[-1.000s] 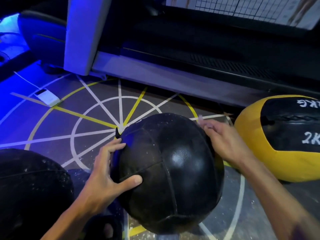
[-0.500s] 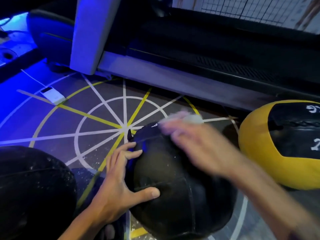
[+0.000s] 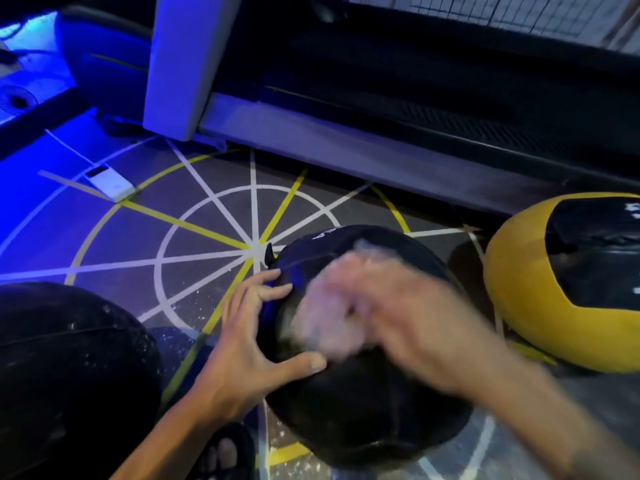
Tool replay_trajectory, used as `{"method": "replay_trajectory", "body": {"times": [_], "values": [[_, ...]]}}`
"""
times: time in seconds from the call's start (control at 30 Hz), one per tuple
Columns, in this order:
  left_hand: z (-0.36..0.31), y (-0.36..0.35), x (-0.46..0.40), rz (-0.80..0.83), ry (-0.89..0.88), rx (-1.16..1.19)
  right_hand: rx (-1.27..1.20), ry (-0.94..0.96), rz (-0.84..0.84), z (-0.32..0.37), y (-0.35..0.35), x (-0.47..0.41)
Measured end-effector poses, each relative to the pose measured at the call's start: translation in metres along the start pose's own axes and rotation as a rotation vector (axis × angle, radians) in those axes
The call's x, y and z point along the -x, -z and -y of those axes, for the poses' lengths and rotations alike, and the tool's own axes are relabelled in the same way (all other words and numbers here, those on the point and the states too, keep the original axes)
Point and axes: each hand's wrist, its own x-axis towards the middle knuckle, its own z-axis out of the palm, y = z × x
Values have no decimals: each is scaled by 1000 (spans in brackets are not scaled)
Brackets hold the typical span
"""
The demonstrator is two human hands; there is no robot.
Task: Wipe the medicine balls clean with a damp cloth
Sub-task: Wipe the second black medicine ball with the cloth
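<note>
Right hand (image 3: 398, 327) slid leftward; three balls (image 3: 363, 410).

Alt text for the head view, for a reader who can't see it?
A left hand steadies a black ball on the floor while the blurred right hand rubs a pale cloth over its top. A yellow ball lies to the right, another black ball to the left.

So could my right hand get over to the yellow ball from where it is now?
Probably yes. The right hand, blurred over the black ball, has only bare floor between it and the yellow ball on that same side. The left hand braces the black ball's far side, out of the way.
</note>
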Motion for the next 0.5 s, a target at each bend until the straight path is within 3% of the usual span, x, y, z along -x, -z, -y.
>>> {"method": "replay_trajectory", "body": {"times": [0.1, 0.23, 0.3, 0.4, 0.5], "values": [[2, 7, 8, 65, 77, 49, -121, -393, -218, -71, 27, -10], [6, 39, 0, 140, 153, 124, -381, -636, -554, -116, 28, 9], [5, 47, -9, 143, 167, 184, -585, -729, -519, -124, 10, 19], [2, 39, -18, 187, 207, 178, -797, -872, -252, -119, -18, 20], [1, 32, -20, 211, 215, 130, -830, -807, -244, -104, -5, -8]]}}
